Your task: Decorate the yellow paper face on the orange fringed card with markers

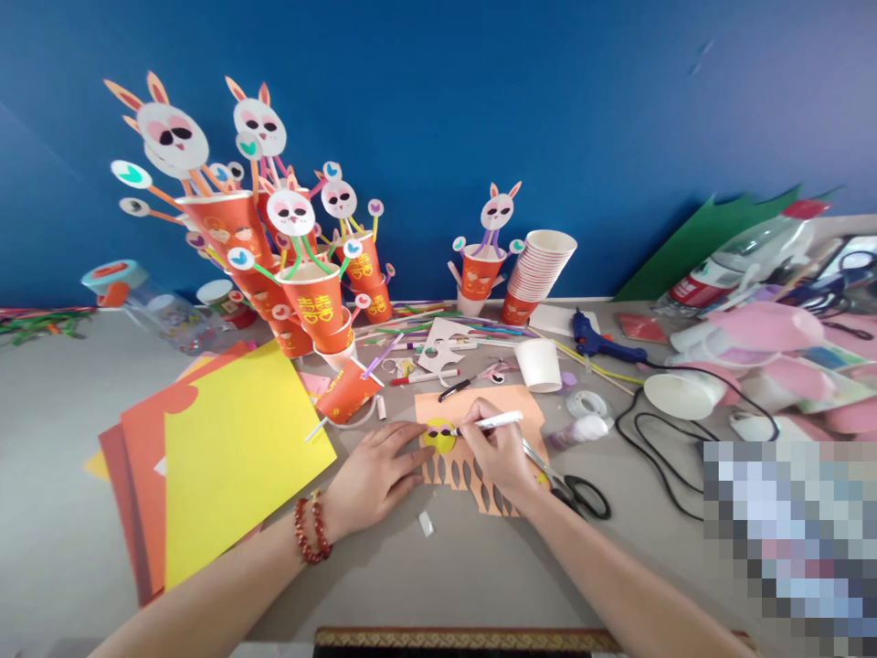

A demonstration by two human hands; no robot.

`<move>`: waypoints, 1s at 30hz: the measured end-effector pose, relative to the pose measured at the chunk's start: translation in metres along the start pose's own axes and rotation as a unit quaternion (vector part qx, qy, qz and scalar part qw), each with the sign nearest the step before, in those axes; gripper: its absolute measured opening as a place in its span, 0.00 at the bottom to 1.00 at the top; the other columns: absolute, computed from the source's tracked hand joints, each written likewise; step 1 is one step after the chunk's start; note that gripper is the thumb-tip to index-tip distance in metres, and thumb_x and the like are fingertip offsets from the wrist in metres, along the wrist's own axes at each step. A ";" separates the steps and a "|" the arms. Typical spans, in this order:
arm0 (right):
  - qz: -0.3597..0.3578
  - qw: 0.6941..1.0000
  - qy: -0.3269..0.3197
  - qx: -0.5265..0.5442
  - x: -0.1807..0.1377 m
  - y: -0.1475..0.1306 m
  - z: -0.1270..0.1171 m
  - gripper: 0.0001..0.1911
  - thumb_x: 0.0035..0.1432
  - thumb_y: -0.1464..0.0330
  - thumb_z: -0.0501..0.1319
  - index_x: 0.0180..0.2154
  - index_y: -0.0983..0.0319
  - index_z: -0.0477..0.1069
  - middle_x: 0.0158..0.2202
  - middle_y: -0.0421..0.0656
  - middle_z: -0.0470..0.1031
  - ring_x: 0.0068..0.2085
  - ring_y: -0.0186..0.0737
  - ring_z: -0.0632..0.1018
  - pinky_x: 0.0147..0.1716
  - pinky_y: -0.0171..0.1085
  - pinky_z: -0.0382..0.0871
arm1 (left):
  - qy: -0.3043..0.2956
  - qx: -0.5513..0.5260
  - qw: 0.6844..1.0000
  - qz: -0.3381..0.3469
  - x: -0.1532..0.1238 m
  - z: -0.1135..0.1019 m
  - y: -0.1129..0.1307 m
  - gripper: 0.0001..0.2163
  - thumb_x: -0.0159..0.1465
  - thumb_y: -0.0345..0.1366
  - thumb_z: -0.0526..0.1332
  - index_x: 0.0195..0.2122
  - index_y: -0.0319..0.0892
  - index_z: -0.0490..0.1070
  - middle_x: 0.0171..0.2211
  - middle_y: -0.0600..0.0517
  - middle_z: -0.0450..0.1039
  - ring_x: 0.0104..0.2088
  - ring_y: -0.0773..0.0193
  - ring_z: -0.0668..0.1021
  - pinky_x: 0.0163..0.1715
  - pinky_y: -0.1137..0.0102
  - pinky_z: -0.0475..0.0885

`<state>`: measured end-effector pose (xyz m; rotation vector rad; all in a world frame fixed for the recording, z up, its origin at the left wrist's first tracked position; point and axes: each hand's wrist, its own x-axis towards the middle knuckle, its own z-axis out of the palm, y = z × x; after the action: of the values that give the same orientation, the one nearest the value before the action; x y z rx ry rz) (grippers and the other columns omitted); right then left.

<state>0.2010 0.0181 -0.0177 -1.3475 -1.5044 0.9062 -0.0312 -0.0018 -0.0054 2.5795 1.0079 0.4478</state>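
My right hand point(499, 450) grips a white marker point(499, 421), its tip at a small yellow paper disc point(436, 445). Two dark eyes on pinkish patches show on the disc. My left hand point(381, 475) lies flat with fingers out, fingertips at the disc's left edge. Under both is a sheet of orange paper point(527, 402) with several leaf-shaped holes cut in it. Black-handled scissors point(582, 495) lie beside my right hand, partly hidden by it. Left of the disc, a red paper cup point(348, 391) lies tipped over. A small white scrap point(426, 524) is in front.
Red cups with paper rabbit heads point(291, 213) stand stacked at the back left. Coloured sheets point(233, 475) lie left. A cup stack point(540, 274), blue glue gun point(603, 340) with black cable point(634, 448), tape roll point(587, 405) and bottle point(746, 260) are at the right.
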 end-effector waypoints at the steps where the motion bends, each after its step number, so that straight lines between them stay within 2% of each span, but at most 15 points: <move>1: 0.005 1.000 -0.006 -0.002 0.000 0.000 0.000 0.10 0.56 0.68 0.56 0.24 0.57 0.58 0.19 0.32 0.55 0.20 0.31 0.58 0.21 0.33 0.49 | 0.000 0.001 1.000 0.000 0.000 0.000 0.000 0.18 0.72 0.36 0.56 0.62 0.49 0.69 0.65 0.44 0.65 0.63 0.49 0.69 0.61 0.50 0.69; 4: 0.012 1.000 -0.010 -0.008 0.000 -0.001 0.000 0.11 0.56 0.67 0.57 0.24 0.57 0.57 0.18 0.31 0.54 0.20 0.31 0.58 0.21 0.34 0.49 | 0.002 0.002 1.000 0.002 0.000 0.000 0.000 0.18 0.73 0.36 0.55 0.63 0.49 0.69 0.65 0.44 0.66 0.63 0.48 0.69 0.61 0.50 0.69; 9: -0.002 1.000 0.018 0.007 0.000 -0.001 0.000 0.10 0.55 0.68 0.56 0.24 0.57 0.58 0.19 0.32 0.55 0.20 0.31 0.58 0.21 0.33 0.49 | 0.002 0.000 1.000 0.004 0.000 0.000 0.000 0.18 0.73 0.36 0.55 0.63 0.49 0.69 0.65 0.44 0.66 0.63 0.48 0.69 0.61 0.50 0.68; 16: 0.007 1.000 -0.010 0.003 -0.001 -0.002 0.000 0.10 0.55 0.68 0.57 0.24 0.58 0.58 0.19 0.32 0.55 0.20 0.31 0.58 0.21 0.33 0.49 | 0.007 -0.001 1.000 0.001 0.000 0.000 0.000 0.17 0.72 0.36 0.56 0.62 0.49 0.70 0.64 0.44 0.66 0.63 0.49 0.69 0.61 0.50 0.68; 23: -0.002 1.000 0.029 0.010 0.000 -0.002 0.000 0.10 0.55 0.68 0.56 0.23 0.57 0.58 0.19 0.33 0.56 0.21 0.32 0.59 0.21 0.34 0.50 | 0.005 0.000 1.000 0.003 0.000 0.000 0.000 0.17 0.72 0.37 0.56 0.62 0.48 0.70 0.65 0.44 0.66 0.63 0.49 0.69 0.61 0.50 0.68; 30: 0.003 1.000 -0.010 -0.005 0.000 -0.001 0.000 0.10 0.56 0.68 0.57 0.24 0.57 0.58 0.19 0.32 0.55 0.20 0.32 0.58 0.21 0.34 0.49 | 0.013 0.000 1.000 0.003 0.000 0.001 0.000 0.17 0.72 0.37 0.56 0.61 0.49 0.70 0.64 0.44 0.67 0.63 0.49 0.69 0.61 0.51 0.69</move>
<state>0.2006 0.0175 -0.0165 -1.3547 -1.5226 0.9197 -0.0312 -0.0019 -0.0060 2.5832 1.0085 0.4834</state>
